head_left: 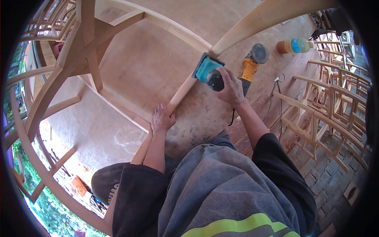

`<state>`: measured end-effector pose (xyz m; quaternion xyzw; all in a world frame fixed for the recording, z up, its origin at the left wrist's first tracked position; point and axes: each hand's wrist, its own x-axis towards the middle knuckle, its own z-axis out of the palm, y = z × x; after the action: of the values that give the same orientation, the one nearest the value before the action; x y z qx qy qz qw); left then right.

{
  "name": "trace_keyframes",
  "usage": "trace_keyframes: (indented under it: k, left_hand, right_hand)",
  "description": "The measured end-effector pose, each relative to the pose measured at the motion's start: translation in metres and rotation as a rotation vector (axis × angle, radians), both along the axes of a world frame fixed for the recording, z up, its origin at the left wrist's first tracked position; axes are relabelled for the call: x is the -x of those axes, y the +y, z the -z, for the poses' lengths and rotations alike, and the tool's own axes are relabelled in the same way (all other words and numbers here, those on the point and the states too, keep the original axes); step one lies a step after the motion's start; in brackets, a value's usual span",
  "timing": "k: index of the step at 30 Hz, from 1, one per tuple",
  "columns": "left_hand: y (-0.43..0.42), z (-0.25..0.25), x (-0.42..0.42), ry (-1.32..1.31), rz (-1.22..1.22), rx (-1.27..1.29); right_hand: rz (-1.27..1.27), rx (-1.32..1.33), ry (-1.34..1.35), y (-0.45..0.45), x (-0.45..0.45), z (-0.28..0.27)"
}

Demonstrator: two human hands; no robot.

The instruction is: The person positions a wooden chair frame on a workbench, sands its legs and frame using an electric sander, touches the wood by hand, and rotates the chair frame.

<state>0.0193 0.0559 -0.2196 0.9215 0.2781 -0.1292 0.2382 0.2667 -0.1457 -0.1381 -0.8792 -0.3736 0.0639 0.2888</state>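
A pale wooden frame piece runs diagonally in front of me, joined to a larger wooden frame. My left hand is wrapped over its near end, close to a corner joint. In my right hand is a teal and black power sander, its pad against the far end of the piece, by the joint with a wide curved board. The underside of the pad is hidden. Just right of that hand, a yellow and black angle grinder with a round grey disc lies on the work surface.
A bottle of amber liquid lies beyond the grinder. Wooden chair frames are stacked at the right on paving. Large curved wooden parts rise at the left. A thin cable hangs at the surface's right side.
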Motion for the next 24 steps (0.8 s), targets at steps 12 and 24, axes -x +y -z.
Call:
trace_keyframes:
  k: [12, 24]
  left_hand:
    - [0.000, -0.002, 0.002, -0.013, 0.062, -0.022]
    - [0.001, 0.002, 0.002, -0.075, 0.044, -0.013]
  right_hand:
    - [-0.001, 0.025, 0.002, 0.004, 0.002, 0.004]
    - [0.084, -0.017, 0.060, 0.055, 0.014, -0.009]
